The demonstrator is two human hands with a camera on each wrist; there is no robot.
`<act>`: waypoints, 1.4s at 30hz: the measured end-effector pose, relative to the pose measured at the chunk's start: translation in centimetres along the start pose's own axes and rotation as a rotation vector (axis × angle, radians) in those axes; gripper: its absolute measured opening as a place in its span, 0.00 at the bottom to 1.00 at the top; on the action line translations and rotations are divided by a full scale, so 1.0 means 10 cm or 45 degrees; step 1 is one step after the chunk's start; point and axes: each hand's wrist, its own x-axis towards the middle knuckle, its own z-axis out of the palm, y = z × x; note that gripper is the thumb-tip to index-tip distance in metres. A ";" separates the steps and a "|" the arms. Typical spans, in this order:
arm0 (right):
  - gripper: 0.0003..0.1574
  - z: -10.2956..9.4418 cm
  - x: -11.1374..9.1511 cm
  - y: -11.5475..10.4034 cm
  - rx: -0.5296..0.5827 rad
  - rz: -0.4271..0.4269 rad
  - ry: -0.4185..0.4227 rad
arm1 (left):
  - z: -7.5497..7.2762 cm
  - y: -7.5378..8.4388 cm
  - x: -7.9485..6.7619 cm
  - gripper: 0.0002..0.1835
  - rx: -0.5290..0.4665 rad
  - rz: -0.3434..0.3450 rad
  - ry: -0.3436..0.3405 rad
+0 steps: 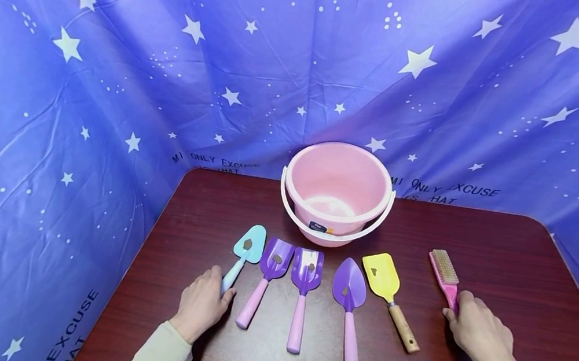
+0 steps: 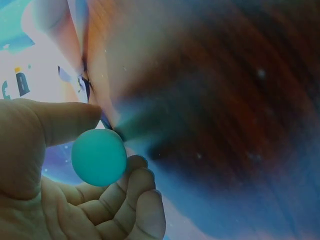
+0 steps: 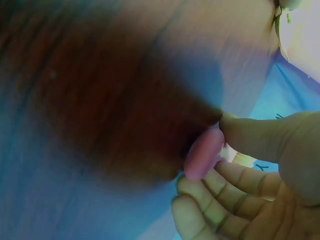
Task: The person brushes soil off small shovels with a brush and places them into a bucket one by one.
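Note:
My left hand (image 1: 201,304) holds the handle of a light-blue hand trowel (image 1: 251,242) at the left of the row. In the left wrist view, the rounded turquoise handle end (image 2: 99,157) sits between thumb and curled fingers. My right hand (image 1: 484,337) grips the pink handle of a scrubbing brush (image 1: 444,267), its pale bristles facing up. The right wrist view shows the brush's pink handle end (image 3: 204,154) between thumb and fingers. Both tools lie at the table surface.
Between my hands lie two purple scoops (image 1: 276,259) (image 1: 307,270) with pink handles, a pointed purple trowel (image 1: 350,283) and a yellow shovel (image 1: 382,275) with a wooden handle. Behind them stands a pink bucket (image 1: 334,225), its handle lowered forward. Starry blue cloth (image 1: 280,57) surrounds the brown table (image 1: 499,235).

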 end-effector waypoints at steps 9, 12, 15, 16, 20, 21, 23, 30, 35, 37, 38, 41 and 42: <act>0.16 0.01 0.03 -0.03 -0.008 -0.009 0.015 | 0.01 0.01 0.00 0.19 0.015 0.004 -0.008; 0.15 0.01 0.02 -0.04 -0.002 0.002 0.006 | 0.01 0.02 0.01 0.19 0.009 -0.001 -0.016; 0.13 0.01 0.02 -0.04 0.009 0.018 0.001 | 0.02 0.02 0.01 0.18 0.005 -0.003 -0.020; 0.13 0.01 0.01 -0.04 0.013 0.023 -0.002 | 0.02 0.01 0.01 0.18 0.004 -0.005 -0.018; 0.13 0.03 0.01 -0.04 0.021 0.016 0.016 | 0.03 0.00 -0.01 0.17 0.000 -0.018 -0.005; 0.13 0.03 0.01 -0.04 0.023 0.013 0.024 | 0.03 -0.01 -0.01 0.17 0.000 -0.021 -0.002; 0.13 0.04 0.01 -0.05 0.026 0.007 0.044 | 0.04 -0.01 -0.01 0.17 -0.003 -0.028 -0.003; 0.13 0.06 -0.01 -0.08 0.015 0.022 0.097 | 0.05 -0.02 -0.01 0.15 -0.009 -0.013 -0.019; 0.14 0.07 -0.01 -0.10 0.014 0.013 0.131 | 0.05 -0.02 -0.01 0.14 -0.012 -0.009 -0.020; 0.16 0.08 -0.01 -0.11 0.019 0.010 0.145 | 0.05 -0.02 -0.01 0.14 -0.017 -0.009 -0.018; 0.16 0.08 0.00 -0.11 0.021 0.007 0.154 | 0.05 -0.02 -0.01 0.14 -0.019 -0.009 -0.016; 0.19 0.09 0.00 -0.13 0.030 -0.006 0.198 | 0.04 -0.02 -0.01 0.13 -0.024 -0.009 -0.009; 0.19 0.09 0.01 -0.14 0.033 -0.012 0.219 | 0.04 -0.02 -0.01 0.13 -0.025 -0.010 -0.008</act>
